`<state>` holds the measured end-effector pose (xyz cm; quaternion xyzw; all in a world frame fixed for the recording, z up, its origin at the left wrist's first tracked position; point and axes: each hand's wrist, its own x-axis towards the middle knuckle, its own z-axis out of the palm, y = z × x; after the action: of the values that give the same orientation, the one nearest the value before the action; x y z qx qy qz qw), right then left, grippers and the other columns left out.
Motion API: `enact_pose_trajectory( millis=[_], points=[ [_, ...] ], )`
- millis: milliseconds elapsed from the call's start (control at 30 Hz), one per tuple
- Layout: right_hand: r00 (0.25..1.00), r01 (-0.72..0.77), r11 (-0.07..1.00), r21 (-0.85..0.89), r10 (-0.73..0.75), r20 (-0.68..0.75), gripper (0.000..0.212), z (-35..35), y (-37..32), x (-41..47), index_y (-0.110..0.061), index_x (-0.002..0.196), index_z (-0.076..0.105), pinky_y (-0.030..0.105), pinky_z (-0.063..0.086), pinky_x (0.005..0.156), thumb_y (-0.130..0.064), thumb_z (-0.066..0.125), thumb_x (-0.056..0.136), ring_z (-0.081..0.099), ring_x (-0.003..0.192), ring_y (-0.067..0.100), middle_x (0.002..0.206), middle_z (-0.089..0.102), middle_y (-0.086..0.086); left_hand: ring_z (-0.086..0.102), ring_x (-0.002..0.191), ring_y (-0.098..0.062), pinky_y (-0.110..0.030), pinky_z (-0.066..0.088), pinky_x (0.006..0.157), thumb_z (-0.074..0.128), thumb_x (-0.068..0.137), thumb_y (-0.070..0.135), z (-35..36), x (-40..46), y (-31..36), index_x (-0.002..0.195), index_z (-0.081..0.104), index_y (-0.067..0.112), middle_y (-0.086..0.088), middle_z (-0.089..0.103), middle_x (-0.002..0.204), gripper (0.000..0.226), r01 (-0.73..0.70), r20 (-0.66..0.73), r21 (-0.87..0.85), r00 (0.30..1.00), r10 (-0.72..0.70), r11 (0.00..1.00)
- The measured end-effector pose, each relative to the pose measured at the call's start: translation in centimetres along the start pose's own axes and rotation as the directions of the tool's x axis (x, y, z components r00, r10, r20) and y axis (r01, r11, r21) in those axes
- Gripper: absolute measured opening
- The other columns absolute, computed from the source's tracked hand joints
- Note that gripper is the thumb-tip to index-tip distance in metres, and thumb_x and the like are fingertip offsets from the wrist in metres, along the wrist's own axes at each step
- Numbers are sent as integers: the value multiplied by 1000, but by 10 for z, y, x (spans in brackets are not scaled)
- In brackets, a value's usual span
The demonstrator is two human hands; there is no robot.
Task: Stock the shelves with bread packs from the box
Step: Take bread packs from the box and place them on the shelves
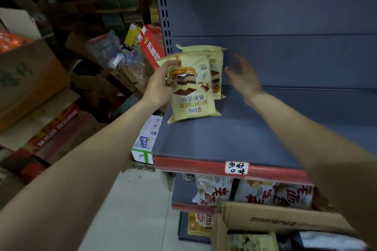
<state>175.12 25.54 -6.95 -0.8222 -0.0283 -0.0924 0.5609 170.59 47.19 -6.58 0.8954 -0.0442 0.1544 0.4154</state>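
**Second bread pack going onto a nearly bare shelf**

In the middle of the frame, the left hand (161,85) grasped the cream plastic bread pack with a chocolate-layered bun printed on it (191,89), resting it on the grey metal shelf with the red front strip (224,142). Its print, seen upside down, read "MOUSSE" and "Xiandu". Just behind it stood another pack of the same kind (214,63), leaning toward the back panel. The right hand (244,75) hovered just right of the packs, fingers spread, holding nothing.

Most of the shelf lay bare, so stocking looked barely begun. At the lower right, the open brown cardboard box (281,218) showed at least one more pack. A handwritten white label (237,167) on the red strip was not clearly legible.
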Motion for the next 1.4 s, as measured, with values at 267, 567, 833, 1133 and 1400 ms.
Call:
enact_pose_trajectory(
  millis=[267, 567, 833, 1133, 1400],
  points=[
    [981, 179, 964, -197, -160, 108, 47, -10, 17, -74, -23, 137, 44, 2, 25, 88, -14, 54, 92, 41, 126, 21, 134, 46, 8, 20, 141, -30, -34, 27, 107, 57, 90, 12, 40, -25, 28, 141, 38, 20, -14, 19, 153, 55, 170, -237, 134, 962, -135, 976],
    [898, 424, 791, -441, -430, 92, 23, -87, 37, -220, -13, 108, 65, 25, 45, 81, -18, 49, 93, 57, 98, 19, 106, 61, 3, 60, 69, -3, -23, 43, 60, 53, 92, 28, 57, -167, 94, 104, 62, 27, 13, 67, 76, 16, -79, -119, -33, 990, 75, 996],
    [981, 155, 805, -573, -58, 185, 18, -168, 144, -342, -13, 98, 69, 12, 35, 42, -22, 54, 92, 53, 49, 10, 73, 68, 4, 52, 112, -11, -33, 44, 91, 54, 94, 28, 156, -276, 80, 118, 62, 28, 10, 59, 118, 25, -211, 690, 32, 712, 130, 977],
    [881, -86, 778, -622, 351, 318, 27, -127, 252, -378, -11, 120, 58, 42, 53, 76, -16, 48, 97, 62, 82, 31, 104, 64, 13, 46, 123, -27, -40, 45, 93, 54, 91, 29, 266, -358, 8, 137, 40, 24, -3, 44, 138, 48, -17, 680, 497, 628, -377, 868],
    [691, -288, 461, -839, 707, 151, 28, -62, 303, -389, -3, 120, 48, 33, 43, 68, -22, 42, 100, 63, 99, 28, 111, 63, 12, 30, 134, -27, -34, 28, 107, 56, 89, 29, 286, -428, -31, 140, 37, 16, -9, 40, 142, 56, -82, 602, 654, 658, -452, 752]
  ],
)
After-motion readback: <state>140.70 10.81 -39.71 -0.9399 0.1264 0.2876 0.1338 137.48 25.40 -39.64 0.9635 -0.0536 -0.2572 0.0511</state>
